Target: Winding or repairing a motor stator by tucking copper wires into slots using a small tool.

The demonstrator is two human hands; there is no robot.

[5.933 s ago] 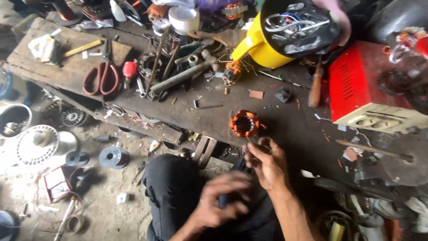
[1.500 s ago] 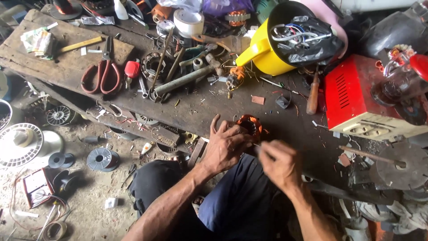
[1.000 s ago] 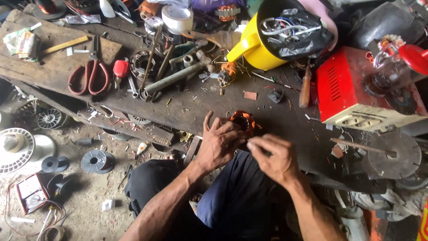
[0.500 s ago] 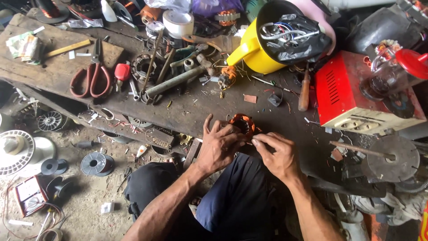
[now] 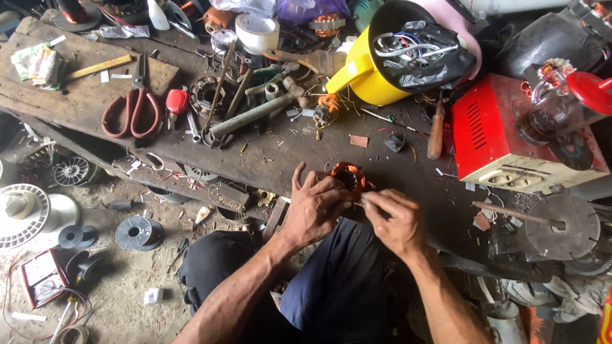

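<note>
A small round motor stator [image 5: 347, 176] with orange copper windings rests at the near edge of the dark wooden workbench [image 5: 280, 156]. My left hand [image 5: 313, 207] wraps around its left side and steadies it. My right hand [image 5: 394, 220] is right beside it, fingertips pinched together at the stator's lower right edge; what they pinch is too small to see, possibly a thin wire. I sit low, with my knees under the bench edge.
Red-handled shears [image 5: 131, 108], a hammer [image 5: 258, 111], rods and a tape roll [image 5: 256, 30] litter the bench's far side. A yellow jug [image 5: 382, 60] of wires and a red metal box [image 5: 510, 137] stand right. Wire spools [image 5: 139, 232] and a fan guard [image 5: 22, 213] lie on the floor.
Both hands came up from my lap to the stator on the bench. In the last second my right hand closed in on the stator's right edge while the left kept its hold.
</note>
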